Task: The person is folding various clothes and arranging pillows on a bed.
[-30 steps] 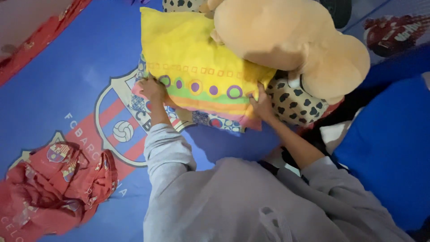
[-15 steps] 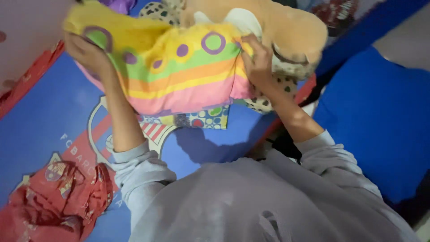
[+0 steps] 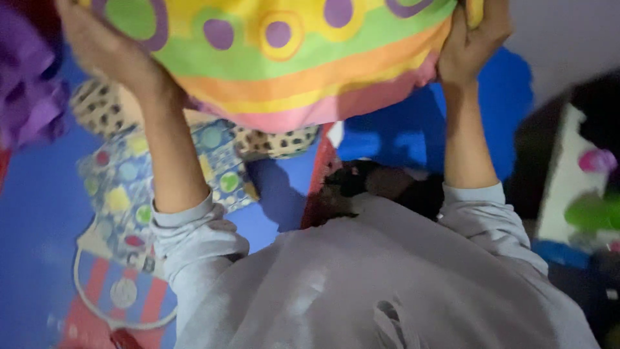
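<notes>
Both grips clamp the striped pillow (image 3: 290, 58) — left hand (image 3: 97, 45) & right hand (image 3: 475, 39) at its ends, raised above the spotted cushion (image 3: 274, 142) — bed sheet (image 3: 39, 200) below.

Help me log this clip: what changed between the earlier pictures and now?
The striped pillow went up: a second ago it lay on the bed under the plush toy, and now the left hand and right hand hold it raised by its ends. The plush toy is out of view. The dotted pillow and spotted pillow stayed on the blue sheet.
</notes>
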